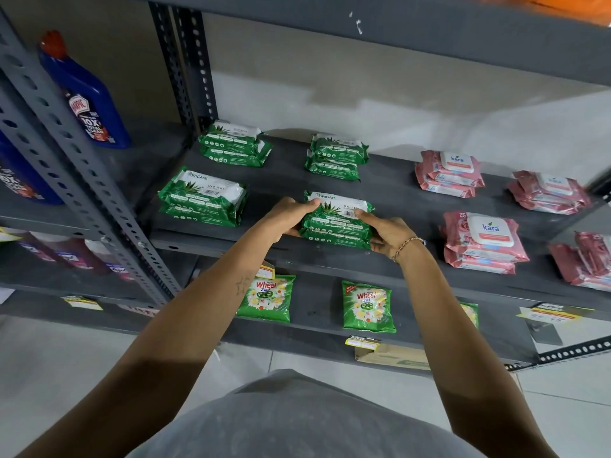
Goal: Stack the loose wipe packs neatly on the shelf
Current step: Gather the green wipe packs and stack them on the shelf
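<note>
Left hand [287, 217] and right hand [390, 233] each grip tight one end of the shiny green wipe packs [337, 219], stacked on the grey shelf [281, 193].

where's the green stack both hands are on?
Head view, centre: green Origami stack at the shelf's front edge, between left hand and right hand.

Dim, flat indoor light, prob. from overhead/behind the wearer. A soft shadow band lies across the pale back wall [363, 94] above the dark grey metal shelf [396, 193]. Mild glare on the glossy green plastic wipe packs [337, 223]. Wide-angle bend: the grey perforated steel upright [82, 166] leans hard at left. Edges soft; orange blur [562, 3] at top right, pink packs at far right [588, 262] smeared.
</note>
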`<state>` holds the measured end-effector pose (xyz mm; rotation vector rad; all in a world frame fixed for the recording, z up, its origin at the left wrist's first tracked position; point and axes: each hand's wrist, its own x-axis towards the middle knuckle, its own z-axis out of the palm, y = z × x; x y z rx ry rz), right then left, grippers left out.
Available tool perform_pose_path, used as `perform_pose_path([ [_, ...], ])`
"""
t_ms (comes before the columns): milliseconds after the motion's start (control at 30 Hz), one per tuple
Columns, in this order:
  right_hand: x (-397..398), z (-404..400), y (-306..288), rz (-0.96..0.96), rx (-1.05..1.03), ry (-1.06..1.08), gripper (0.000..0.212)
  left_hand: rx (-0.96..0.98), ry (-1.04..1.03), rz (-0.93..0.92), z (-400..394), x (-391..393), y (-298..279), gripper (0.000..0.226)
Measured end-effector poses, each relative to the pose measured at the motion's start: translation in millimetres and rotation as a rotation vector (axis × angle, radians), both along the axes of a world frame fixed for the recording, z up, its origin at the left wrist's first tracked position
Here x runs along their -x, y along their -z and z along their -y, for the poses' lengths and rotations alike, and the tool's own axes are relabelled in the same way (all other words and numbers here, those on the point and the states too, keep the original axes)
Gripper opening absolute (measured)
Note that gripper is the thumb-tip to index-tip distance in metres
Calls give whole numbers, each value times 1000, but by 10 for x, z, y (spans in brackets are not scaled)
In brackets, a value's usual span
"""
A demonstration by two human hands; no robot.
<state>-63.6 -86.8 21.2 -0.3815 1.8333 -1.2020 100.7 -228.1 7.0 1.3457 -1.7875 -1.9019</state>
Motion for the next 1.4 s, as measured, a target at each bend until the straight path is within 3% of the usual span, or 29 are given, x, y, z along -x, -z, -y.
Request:
perform_pose_path([
  [100, -14, -14, -9, -4, 7, 9, 40, -7, 12, -8, -15, -4, -33, 52],
  [267, -1, -12, -14, -27, -11, -1, 71, 7, 12, 13, -32, -22, -57, 56],
  [400, -7, -26, -11, -31, -12, -5, 74, 13, 20, 29, -40, -41, -58, 61],
  [600, -51, -20, -24, -59, -19, -6, 58, 43, 26, 49, 105, -32, 153, 98],
  [667, -59, -33, -28, -61, -27, -7, 68, 66, 29, 83, 7, -65, 33, 101],
  [733, -52, -46, -39, -44, -27, -24, 80, 150, 24, 140, -154, -91, -136, 92],
  [767, -62, -64, -64, -49, -21, -36, 77, 249, 18, 191, -231, -76, -199, 79],
  [867, -24, -140, -193, -273, 37, -60, 38, 741, -66, 307, -376, 7, -292, 58],
  [967, 210, -259, -386, -618, 141, 85, 28, 1034, 12, 228, -532, 167, -382, 56],
  [1100, 715, -692, -702, -981, 241, 248, 28, 1132, 215, 293, -741, 504, -402, 64],
  [1200, 1143, -1018, -669, -1163, -67, 91, 42, 1128, 256, 466, -813, 641, -264, 68],
  [1300, 1320, -1156, -346, -1152, -365, -190, 49, 1116, 259, 578, -881, 649, -88, 68],
  [1400, 1297, -1186, -125, -1178, -433, -210, 51, 1205, 220, 582, -912, 629, 19, 67],
])
